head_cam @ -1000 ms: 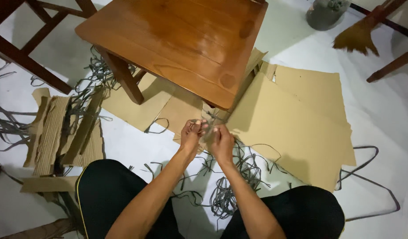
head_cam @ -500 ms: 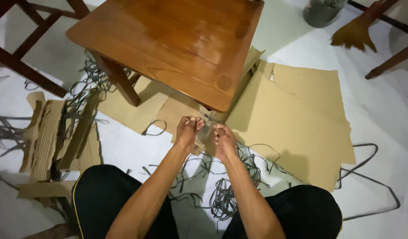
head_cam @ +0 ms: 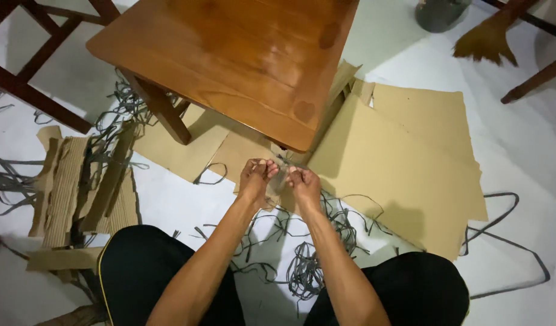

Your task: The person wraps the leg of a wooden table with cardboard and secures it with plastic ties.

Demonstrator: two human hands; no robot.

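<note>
We're sitting on the white floor point(head_cam: 519, 145) w/ both hands out front, just below the near corner of the wooden table point(head_cam: 230, 54). Between them sits a small grey strip piece point(head_cam: 279, 178), pinched from both sides and held just above the flat cardboard sheets point(head_cam: 399, 163).

Handling, as we judge it: the strip looks thin, light and floppy, prob. a plastic or fabric band like the loose grey strips point(head_cam: 302, 265) tangled on the floor between our knees. No stiffness to speak of, so it'll sag or twist if held at one end only. Best hold is what we've got: fingertip pinch at each end, close in, so the middle stays taut. Not fragile; may be a bit slick, so a firm pinch matters more than force.

Left hand point(head_cam: 255, 180): fingers curled in, thumb and fingertips pressed together on the strip's left end, not spread at all. Right hand point(head_cam: 302, 184): much the same, knuckles up, fingers bunched tight on the right end. The exact fingertip contact is too small to make out, but both look closed on it, hands nearly touching.

Off to the left lie the torn corrugated pieces point(head_cam: 67, 187) w/ more strips over them.
</note>
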